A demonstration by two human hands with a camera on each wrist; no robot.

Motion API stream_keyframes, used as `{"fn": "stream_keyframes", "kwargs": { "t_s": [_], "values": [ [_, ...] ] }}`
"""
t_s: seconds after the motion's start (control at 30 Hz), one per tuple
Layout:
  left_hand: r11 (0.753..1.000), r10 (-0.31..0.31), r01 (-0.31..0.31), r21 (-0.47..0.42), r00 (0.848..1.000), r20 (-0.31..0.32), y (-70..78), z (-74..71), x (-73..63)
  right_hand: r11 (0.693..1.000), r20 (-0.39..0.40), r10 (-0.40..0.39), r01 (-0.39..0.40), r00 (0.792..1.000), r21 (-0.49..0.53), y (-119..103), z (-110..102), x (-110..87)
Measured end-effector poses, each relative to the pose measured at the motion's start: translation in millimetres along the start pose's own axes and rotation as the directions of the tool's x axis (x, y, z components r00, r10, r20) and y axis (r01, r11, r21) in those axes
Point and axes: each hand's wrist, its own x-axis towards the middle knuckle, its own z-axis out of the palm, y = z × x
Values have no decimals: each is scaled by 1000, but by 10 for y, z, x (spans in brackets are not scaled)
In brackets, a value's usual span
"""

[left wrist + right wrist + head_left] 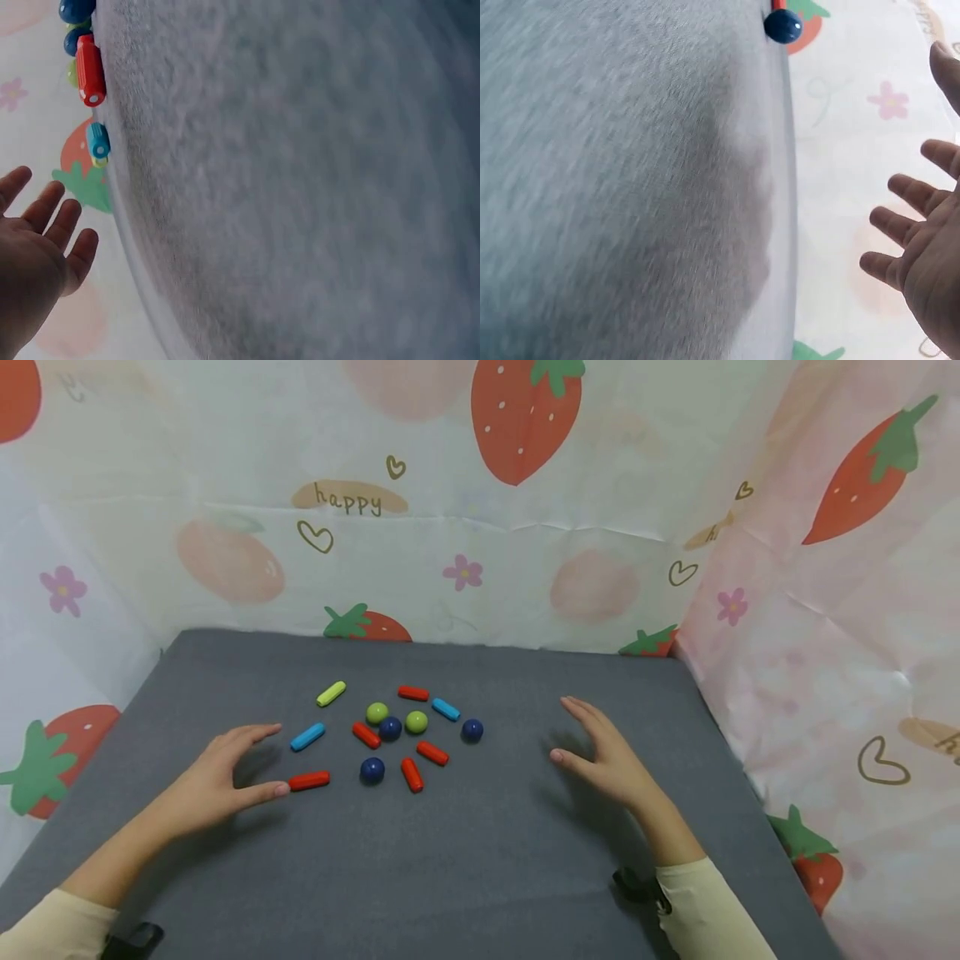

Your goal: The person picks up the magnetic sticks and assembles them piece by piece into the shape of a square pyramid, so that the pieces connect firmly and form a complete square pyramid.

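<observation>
My left hand (217, 777) hovers at the left of the grey cloth, thumb and fingers spread and holding nothing. Its thumb tip overlaps the near end of a red stick (309, 780) in the head view. Just beyond its fingertips lies a blue stick (307, 737). To the right, my right hand (603, 760) is held above the cloth, its fingers extended and nothing in them. Nearest to it is a dark blue ball (472, 731). Between the hands lie more red sticks (412, 774), another dark blue ball (372, 770) and a green ball (416, 722).
The grey cloth (480, 877) covers the tabletop. Farther back are a yellow-green stick (331, 693), a red stick (413, 692) and a light blue stick (446, 709). A strawberry-printed curtain (465, 527) rises behind the table and along both sides.
</observation>
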Motion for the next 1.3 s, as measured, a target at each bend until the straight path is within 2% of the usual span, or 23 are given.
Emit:
{"fn": "stream_keyframes", "kwargs": {
  "t_s": [0.33,0.57,0.73,0.93,1.17,1.3],
  "values": [
    [992,-20,22,-124,1000,13,14,58,33,996,13,38,-39,999,78,-76,105,156],
    [968,-24,24,-249,1000,4,-18,122,52,992,34,51,-55,998,112,-111,228,282],
    [956,-41,45,-289,999,18,-28,165,80,990,44,47,-52,998,128,-134,311,375],
    [966,-62,76,-249,996,64,-50,201,117,988,52,37,-45,998,149,-158,429,488],
    [981,-14,28,-191,997,76,-116,246,137,985,82,23,-37,996,169,-173,569,658],
    [985,-22,36,-171,996,82,-130,270,168,984,103,31,-48,994,169,-197,630,736]
  ]
}}
